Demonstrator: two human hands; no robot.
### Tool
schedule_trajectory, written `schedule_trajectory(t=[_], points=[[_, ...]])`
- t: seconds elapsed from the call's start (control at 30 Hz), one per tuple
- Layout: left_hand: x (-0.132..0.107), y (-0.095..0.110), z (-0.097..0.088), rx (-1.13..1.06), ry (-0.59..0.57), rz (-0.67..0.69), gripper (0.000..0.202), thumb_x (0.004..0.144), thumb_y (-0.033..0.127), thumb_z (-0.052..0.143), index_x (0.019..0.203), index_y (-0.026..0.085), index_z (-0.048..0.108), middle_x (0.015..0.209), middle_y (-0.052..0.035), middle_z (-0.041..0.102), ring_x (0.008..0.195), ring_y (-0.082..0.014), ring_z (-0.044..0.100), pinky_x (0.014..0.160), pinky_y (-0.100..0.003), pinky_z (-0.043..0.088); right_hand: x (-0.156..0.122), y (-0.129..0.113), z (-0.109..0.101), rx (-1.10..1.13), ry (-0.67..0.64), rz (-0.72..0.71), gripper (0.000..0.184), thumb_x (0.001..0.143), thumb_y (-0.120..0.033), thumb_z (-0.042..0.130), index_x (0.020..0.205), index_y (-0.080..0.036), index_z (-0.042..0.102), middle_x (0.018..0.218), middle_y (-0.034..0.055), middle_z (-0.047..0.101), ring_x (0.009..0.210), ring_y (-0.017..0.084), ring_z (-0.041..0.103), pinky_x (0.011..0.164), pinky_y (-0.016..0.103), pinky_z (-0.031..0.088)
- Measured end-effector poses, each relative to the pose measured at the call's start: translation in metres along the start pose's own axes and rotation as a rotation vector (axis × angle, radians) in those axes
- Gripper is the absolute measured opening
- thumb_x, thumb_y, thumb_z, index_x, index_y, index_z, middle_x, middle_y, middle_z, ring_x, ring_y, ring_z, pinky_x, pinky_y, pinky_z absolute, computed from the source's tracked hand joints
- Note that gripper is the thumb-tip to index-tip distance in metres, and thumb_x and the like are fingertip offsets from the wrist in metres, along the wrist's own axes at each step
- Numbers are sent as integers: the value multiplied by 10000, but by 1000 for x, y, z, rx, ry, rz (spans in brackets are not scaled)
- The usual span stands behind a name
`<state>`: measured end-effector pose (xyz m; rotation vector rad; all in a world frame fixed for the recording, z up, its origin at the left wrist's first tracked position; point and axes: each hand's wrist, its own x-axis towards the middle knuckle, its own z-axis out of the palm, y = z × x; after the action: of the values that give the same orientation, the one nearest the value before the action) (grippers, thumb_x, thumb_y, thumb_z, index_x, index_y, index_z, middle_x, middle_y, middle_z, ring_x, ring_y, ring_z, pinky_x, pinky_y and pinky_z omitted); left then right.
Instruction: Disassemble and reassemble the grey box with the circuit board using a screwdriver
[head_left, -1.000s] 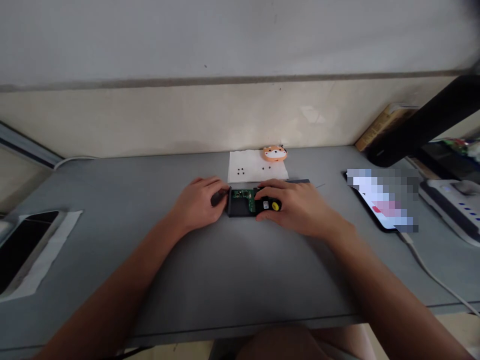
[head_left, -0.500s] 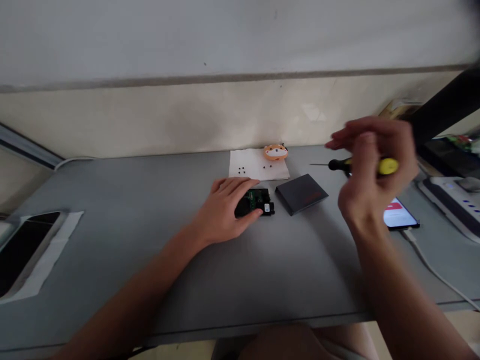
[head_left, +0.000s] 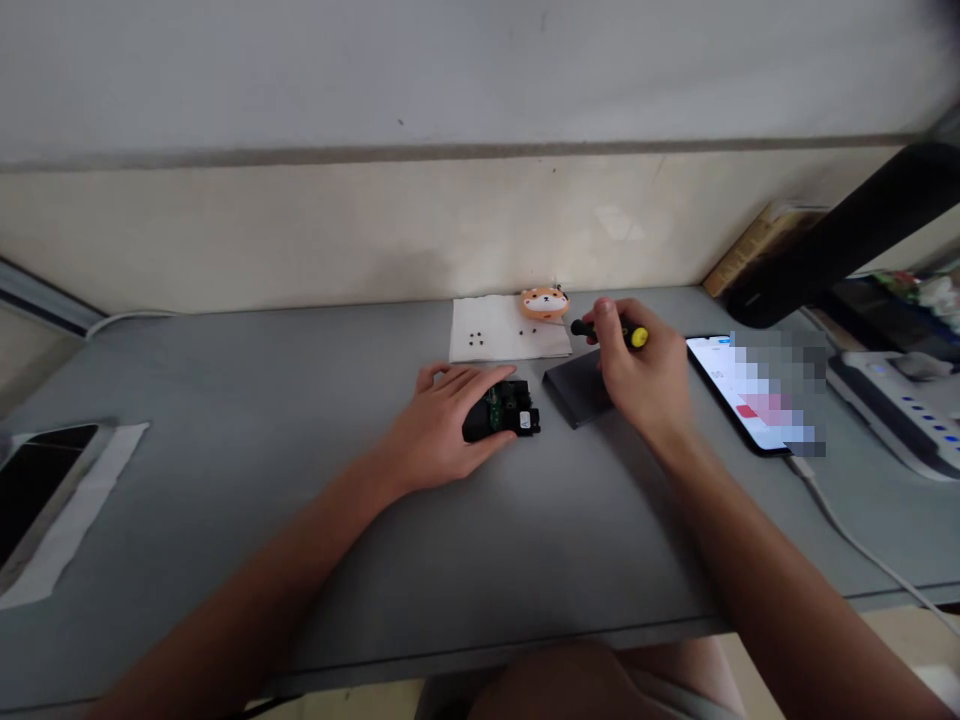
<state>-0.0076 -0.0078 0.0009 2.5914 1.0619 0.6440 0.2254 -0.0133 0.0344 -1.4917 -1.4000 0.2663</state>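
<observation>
Screwdriver moved left, nearer the device with illegible label.

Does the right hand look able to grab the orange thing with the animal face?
Probably, if freed: the orange animal-face thing sits close by on the white paper sheet, but the right hand holds a black-and-yellow screwdriver. Nothing else seems between them.

Dim light, soft shadows, pixelated phone screen

A gray desk abuts a pale wall in dim light
</observation>
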Motion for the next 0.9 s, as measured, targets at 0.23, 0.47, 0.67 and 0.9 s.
schedule_trajectory(t=[0.23, 0.47, 0.67, 0.9], points=[[1, 0, 1, 0, -14, -24, 539, 951, 414, 652, 1443, 257, 495, 1390, -81, 663, 1283, -293, 602, 1165, -495, 317, 0, 2, 0, -17, -49, 48, 537, 972, -655, 459, 838, -197, 706, 700, 28, 670, 627, 151, 576, 627, 300, 416], [2, 0, 1, -25, 0, -60, 571, 929, 408, 692, 1444, 272, 487, 1405, -68, 657, 1290, -287, 599, 1175, -495, 302, 0, -1, 2, 37, -16, 78, 558, 963, -674, 454, 818, -195, 701, 644, 15, 631, 627, 154, 596, 636, 302, 438], [2, -1, 2, -41, -4, -92, 550, 905, 416, 723, 1393, 263, 520, 1378, -73, 671, 1269, -295, 607, 1179, -505, 300, 1, -7, 3, 215, 123, 155, 591, 951, -696, 448, 751, -186, 668, 586, 6, 572, 511, 127, 549, 502, 276, 398], [3, 1, 0, -57, -6, -103, 431, 889, 387, 736, 1264, 259, 568, 1273, -61, 705, 1182, -279, 646, 1166, -512, 308, 0, -8, 0, 417, 215, 185, 475, 936, -566, 546, 650, -195, 626, 645, 21, 598, 510, 120, 547, 426, 256, 378]])
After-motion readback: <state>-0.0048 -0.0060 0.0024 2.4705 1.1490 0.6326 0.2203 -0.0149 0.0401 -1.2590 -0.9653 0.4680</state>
